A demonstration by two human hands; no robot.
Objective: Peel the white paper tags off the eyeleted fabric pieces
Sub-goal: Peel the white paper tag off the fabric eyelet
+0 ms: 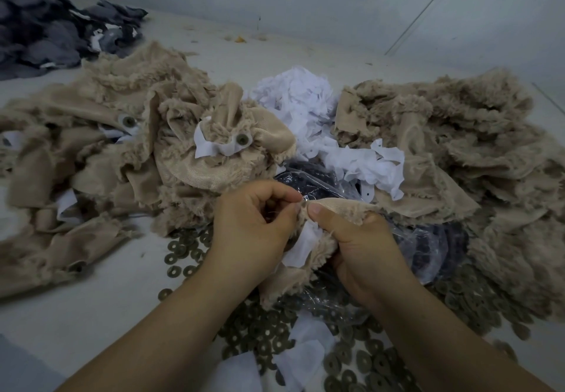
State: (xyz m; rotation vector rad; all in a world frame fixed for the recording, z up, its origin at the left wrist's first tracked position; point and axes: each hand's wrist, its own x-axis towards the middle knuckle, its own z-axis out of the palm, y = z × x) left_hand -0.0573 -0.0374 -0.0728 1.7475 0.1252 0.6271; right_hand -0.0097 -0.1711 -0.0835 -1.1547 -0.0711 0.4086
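A beige fuzzy fabric piece (339, 208) sits between both hands at the centre. My right hand (363, 248) grips it, thumb pressed on its top edge. My left hand (253, 223) pinches at the same edge with thumb and fingertips, right beside the right thumb. A white paper tag (302, 245) hangs from the piece between the two hands. Further back, another beige piece with a metal eyelet (242, 139) carries a white tag (211, 147). A third eyelet (128, 121) shows on the left pile.
Beige fabric heaps lie left (76, 153) and right (458, 147). A mound of torn white paper (308, 107) sits behind. Several metal rings (183, 257) are scattered on the grey surface. A clear bag of dark parts (428, 248) lies under the hands; dark cloth (46, 25) far left.
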